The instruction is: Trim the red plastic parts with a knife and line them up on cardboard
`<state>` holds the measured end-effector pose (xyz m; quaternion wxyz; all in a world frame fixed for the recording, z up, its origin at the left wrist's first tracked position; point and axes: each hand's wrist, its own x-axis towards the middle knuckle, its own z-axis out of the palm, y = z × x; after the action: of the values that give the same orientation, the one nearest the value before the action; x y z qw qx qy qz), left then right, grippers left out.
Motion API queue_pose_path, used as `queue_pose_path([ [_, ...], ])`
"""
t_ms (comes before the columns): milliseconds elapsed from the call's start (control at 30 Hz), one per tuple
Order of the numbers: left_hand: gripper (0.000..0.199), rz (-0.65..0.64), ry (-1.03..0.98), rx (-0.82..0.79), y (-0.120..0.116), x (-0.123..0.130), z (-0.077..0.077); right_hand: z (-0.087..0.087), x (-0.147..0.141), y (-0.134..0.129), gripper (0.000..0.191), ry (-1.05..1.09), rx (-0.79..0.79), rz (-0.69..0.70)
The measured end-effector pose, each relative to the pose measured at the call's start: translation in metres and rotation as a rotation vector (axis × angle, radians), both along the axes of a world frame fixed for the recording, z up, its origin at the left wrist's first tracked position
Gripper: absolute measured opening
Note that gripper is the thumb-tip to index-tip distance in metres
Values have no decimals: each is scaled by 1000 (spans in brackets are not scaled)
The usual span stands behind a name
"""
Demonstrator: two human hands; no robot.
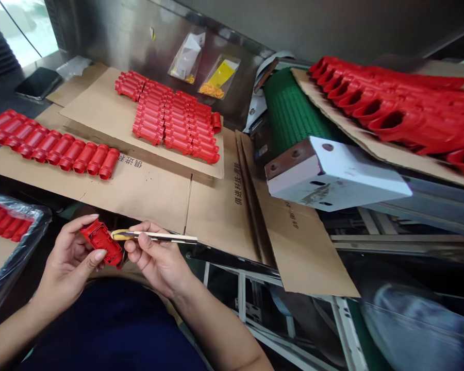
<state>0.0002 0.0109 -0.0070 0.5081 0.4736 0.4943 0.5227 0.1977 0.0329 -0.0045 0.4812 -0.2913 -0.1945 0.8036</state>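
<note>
My left hand (66, 260) is closed around a red plastic housing (103, 243), thumb on the near side and fingers behind it. The housing is tilted, with its recessed, open side facing up. Pinched in the fingers of my right hand (160, 257) is a slim pair of tweezers (174, 237), lying almost level and pointing left. At the tweezers' left end a yellow loop-shaped piece (119, 235) reaches the housing's right edge. Whether it is pressed into the housing cannot be made out.
Cardboard (154, 193) covers the bench, bearing a row of red tubular parts (73, 152) and a red block of parts (174, 118). Small bags (219, 77) lean at the back. Right stands a green conveyor (297, 111) beneath more red parts (402, 108). A phone (38, 83) lies left.
</note>
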Motion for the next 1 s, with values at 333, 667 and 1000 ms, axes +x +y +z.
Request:
queue_pose_path([
  [333, 50, -34, 178, 271, 2, -7, -19, -24, -1, -16, 44, 332, 19, 450],
  [667, 37, -25, -220, -228, -4, -1, 0, 7, 20, -6, 15, -933, 1013, -318],
  [1000, 39, 13, -129, -174, -9, 1, -3, 6, -3, -13, 19, -961, 1166, -456],
])
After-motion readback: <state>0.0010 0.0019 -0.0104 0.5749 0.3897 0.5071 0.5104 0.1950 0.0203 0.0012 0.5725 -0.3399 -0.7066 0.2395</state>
